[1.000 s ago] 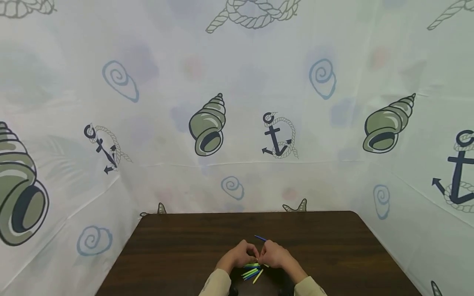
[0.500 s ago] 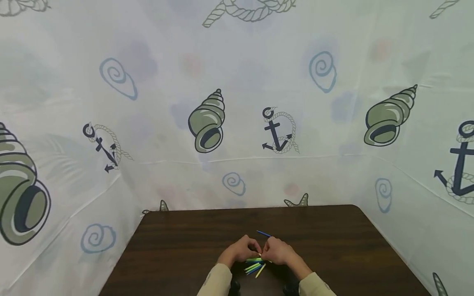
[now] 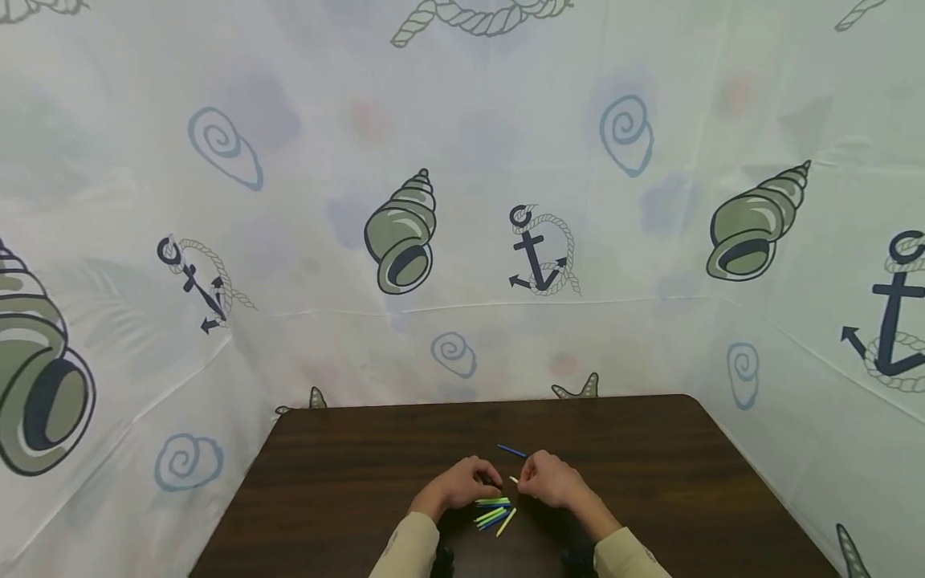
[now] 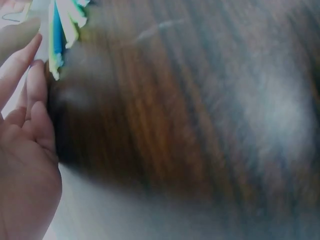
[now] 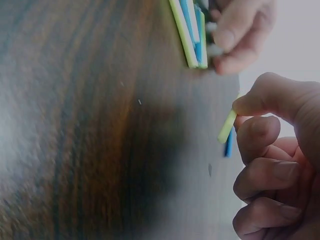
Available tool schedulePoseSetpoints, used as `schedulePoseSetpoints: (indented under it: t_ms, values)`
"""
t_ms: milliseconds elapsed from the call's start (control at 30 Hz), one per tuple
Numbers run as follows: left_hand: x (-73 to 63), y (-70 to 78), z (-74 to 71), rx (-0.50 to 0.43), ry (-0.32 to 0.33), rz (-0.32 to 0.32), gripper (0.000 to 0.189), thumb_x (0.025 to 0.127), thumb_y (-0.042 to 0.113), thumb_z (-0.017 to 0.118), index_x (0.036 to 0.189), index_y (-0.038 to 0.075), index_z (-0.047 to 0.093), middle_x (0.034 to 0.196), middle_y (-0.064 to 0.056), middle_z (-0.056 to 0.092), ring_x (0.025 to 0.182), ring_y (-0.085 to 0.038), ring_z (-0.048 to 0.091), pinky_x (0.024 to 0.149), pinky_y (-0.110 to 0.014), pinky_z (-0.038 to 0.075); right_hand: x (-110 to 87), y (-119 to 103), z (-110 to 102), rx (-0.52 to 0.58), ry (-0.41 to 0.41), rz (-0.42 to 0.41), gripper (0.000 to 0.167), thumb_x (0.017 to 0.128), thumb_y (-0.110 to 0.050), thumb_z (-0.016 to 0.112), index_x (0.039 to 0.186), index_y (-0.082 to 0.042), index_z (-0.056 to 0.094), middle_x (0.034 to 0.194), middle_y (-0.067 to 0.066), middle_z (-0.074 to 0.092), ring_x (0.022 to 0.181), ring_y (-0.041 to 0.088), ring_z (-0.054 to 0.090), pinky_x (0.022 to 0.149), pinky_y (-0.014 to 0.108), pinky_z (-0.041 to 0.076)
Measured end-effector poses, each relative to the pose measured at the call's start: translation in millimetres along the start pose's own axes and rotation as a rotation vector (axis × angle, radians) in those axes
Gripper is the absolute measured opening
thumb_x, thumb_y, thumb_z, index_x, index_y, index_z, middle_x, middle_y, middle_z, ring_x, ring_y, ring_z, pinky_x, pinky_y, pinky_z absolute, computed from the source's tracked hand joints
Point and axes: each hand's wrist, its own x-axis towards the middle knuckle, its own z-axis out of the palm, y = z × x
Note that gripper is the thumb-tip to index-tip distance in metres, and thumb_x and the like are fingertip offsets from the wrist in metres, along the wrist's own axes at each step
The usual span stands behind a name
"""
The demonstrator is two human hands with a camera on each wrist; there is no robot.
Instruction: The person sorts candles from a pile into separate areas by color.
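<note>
The right wrist view clearly shows the right hand (image 5: pixel 287 160) pinching a slim yellow-green stick (image 5: pixel 227 126) over the brown wood-grain tabletop (image 5: pixel 75 125); the head view alone shows the whole left hand (image 3: pixel 462 482), fingers loosely bent, beside the blue and yellow-green stick pile (image 3: pixel 492 515)

Under the left fingers (image 4: pixel 37 85) and the right fingers (image 5: pixel 267 177), a table (image 3: pixel 347 466) of wood look, with visible grain, smooth and rather glossy, showing pale reflections. In the right fingers, a stick (image 5: pixel 228 126), smooth, plastic by its look, with only faint shine. Just beside the left fingers, a pile of sticks (image 3: pixel 494 514), equally smooth. Back from the fingers, sleeves (image 3: pixel 408 550) of matt cloth. Well beyond the fingers, a creased sheet (image 3: pixel 477 152), softly shiny, cloth or plastic impossible to tell.
</note>
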Motion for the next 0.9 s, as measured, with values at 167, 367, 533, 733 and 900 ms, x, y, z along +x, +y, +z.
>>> schedulePoseSetpoints:
  t_ms: [167, 367, 533, 733, 900]
  values:
    - [-9.3, 1.2, -1.5, -0.040, 0.026, -0.050, 0.016, 0.100, 0.016, 0.076, 0.115, 0.012, 0.077, 0.111, -0.001, 0.071, 0.094, -0.015, 0.063, 0.084, -0.041, 0.054, -1.7, 11.2, -5.0, 0.032, 0.036, 0.016, 0.009, 0.090, -0.018, 0.075, 0.082, -0.014, 0.072, 0.073, -0.004, 0.063, 0.064, 0.014, 0.056, 0.057, 0.033, 0.043]
    - [-17.6, 4.0, -4.6, -0.053, 0.014, -0.051, 0.011, 0.101, 0.013, 0.075, 0.109, 0.006, 0.076, 0.096, 0.000, 0.067, 0.082, -0.012, 0.056, 0.075, -0.032, 0.046, -4.7, 19.4, -12.4, 0.054, 0.092, 0.047, 0.009, 0.092, -0.017, 0.075, 0.085, -0.012, 0.072, 0.075, -0.002, 0.063, 0.066, 0.016, 0.056, 0.058, 0.033, 0.042]
    - [-13.0, -13.9, -9.9, -0.054, -0.034, -0.011, 0.009, 0.099, 0.025, 0.077, 0.102, 0.017, 0.077, 0.088, 0.005, 0.066, 0.077, -0.009, 0.056, 0.072, -0.029, 0.047, -4.6, 24.4, -16.7, 0.036, 0.138, 0.112, 0.010, 0.093, -0.017, 0.075, 0.085, -0.013, 0.071, 0.077, -0.001, 0.063, 0.068, 0.017, 0.057, 0.061, 0.035, 0.043]
    - [-14.4, -18.3, -9.9, -0.071, -0.015, -0.019, 0.013, 0.097, 0.028, 0.080, 0.103, 0.017, 0.078, 0.090, 0.000, 0.069, 0.078, -0.012, 0.058, 0.074, -0.031, 0.048, -1.3, 31.4, -21.5, 0.012, 0.155, 0.176, 0.012, 0.095, -0.019, 0.074, 0.084, -0.014, 0.072, 0.077, -0.001, 0.064, 0.068, 0.018, 0.057, 0.062, 0.037, 0.042]
    - [-21.0, 0.7, -6.8, -0.068, 0.016, -0.056, 0.011, 0.098, 0.011, 0.077, 0.107, 0.006, 0.076, 0.086, -0.001, 0.065, 0.075, -0.014, 0.053, 0.071, -0.031, 0.043, 3.3, 38.8, -26.3, 0.004, 0.168, 0.212, 0.015, 0.096, -0.018, 0.073, 0.082, -0.013, 0.072, 0.073, -0.002, 0.063, 0.065, 0.017, 0.056, 0.060, 0.035, 0.041]
